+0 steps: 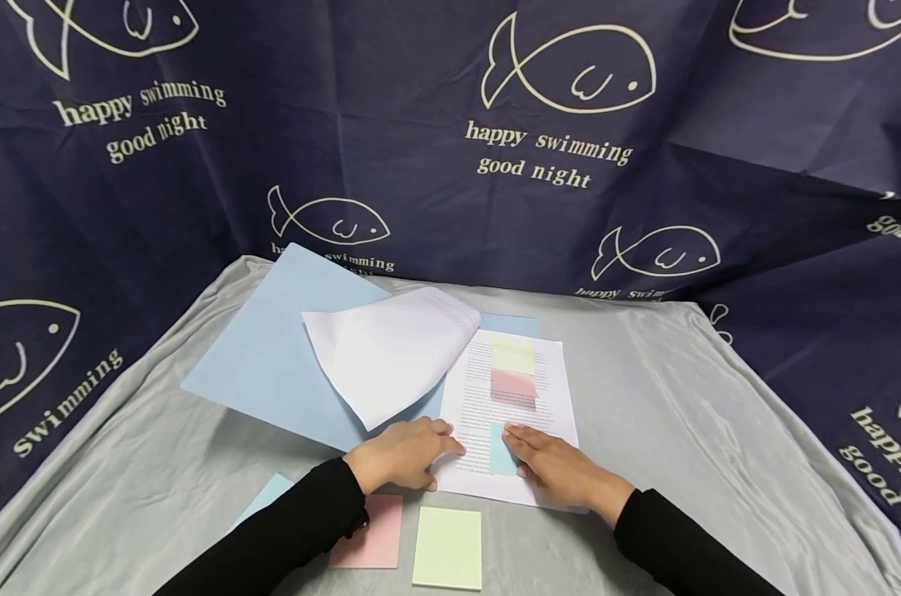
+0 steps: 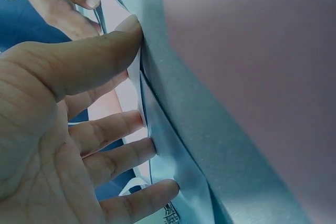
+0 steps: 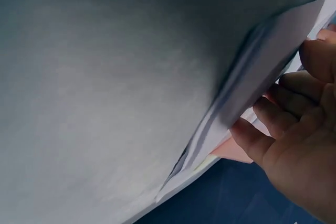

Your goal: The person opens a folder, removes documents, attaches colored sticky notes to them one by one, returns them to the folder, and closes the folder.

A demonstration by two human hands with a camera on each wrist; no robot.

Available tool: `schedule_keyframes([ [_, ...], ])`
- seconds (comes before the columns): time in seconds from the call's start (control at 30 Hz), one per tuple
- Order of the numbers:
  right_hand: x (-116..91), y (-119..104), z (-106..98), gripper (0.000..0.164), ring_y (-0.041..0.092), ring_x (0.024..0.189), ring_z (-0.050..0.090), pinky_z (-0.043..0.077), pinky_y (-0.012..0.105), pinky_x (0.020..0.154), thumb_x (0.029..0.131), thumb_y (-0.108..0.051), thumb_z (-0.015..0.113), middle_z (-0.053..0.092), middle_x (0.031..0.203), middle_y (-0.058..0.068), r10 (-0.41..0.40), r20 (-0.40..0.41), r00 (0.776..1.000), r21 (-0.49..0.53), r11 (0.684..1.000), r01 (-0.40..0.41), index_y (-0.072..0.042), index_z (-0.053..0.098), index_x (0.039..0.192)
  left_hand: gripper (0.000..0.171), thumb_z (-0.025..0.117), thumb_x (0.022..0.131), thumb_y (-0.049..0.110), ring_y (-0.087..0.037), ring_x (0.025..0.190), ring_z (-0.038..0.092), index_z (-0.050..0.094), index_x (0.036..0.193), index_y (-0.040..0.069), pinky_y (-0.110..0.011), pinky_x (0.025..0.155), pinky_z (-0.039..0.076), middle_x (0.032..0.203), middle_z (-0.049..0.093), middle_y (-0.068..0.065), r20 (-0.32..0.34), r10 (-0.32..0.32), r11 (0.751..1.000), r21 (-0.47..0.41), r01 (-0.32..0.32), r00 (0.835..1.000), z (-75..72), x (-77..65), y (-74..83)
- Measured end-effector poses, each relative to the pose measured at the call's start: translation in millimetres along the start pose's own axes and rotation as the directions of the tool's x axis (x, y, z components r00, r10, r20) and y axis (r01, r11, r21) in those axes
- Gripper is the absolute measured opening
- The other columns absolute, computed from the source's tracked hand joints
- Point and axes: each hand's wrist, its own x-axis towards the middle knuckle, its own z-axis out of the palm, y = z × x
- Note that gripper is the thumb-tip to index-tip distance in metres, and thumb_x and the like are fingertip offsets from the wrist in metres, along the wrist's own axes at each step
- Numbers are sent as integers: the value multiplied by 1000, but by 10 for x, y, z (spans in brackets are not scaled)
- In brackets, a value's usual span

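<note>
A light blue sticky note (image 1: 500, 451) lies on the lower part of a printed page (image 1: 465, 414). My right hand (image 1: 562, 470) rests on that page, its extended fingers pressing the note's right side. At the page's left edge, near the bottom, my left hand (image 1: 404, 454) touches the paper with its fingers loosely spread, as the left wrist view also shows. Higher on the page sit a yellow-green sticky note (image 1: 513, 354) and a pink sticky note (image 1: 513, 387) whose lower edge lifts. Another sheet (image 1: 390, 348) is folded back to the left, curling over an opened blue folder (image 1: 260, 348).
In front of the page lie a pale green sticky pad (image 1: 448, 548) and a pink sticky pad (image 1: 379, 534). A light blue pad (image 1: 267, 497) shows partly behind the left sleeve. Grey cloth (image 1: 644, 397) covers the table, and a dark blue printed curtain (image 1: 420, 99) hangs behind.
</note>
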Motion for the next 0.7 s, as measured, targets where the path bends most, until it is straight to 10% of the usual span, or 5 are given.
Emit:
schedule_keyframes([
  [0.7, -333, 161, -15, 46, 36, 121, 43, 39, 47, 92, 88, -3, 60, 44, 134, 25, 59, -68, 996, 27, 998, -57, 13, 46, 129, 54, 80, 71, 24, -21, 111, 51, 62, 122, 23, -33, 82, 45, 129, 50, -7, -3, 15, 999, -39, -15, 1000, 13, -16, -27],
])
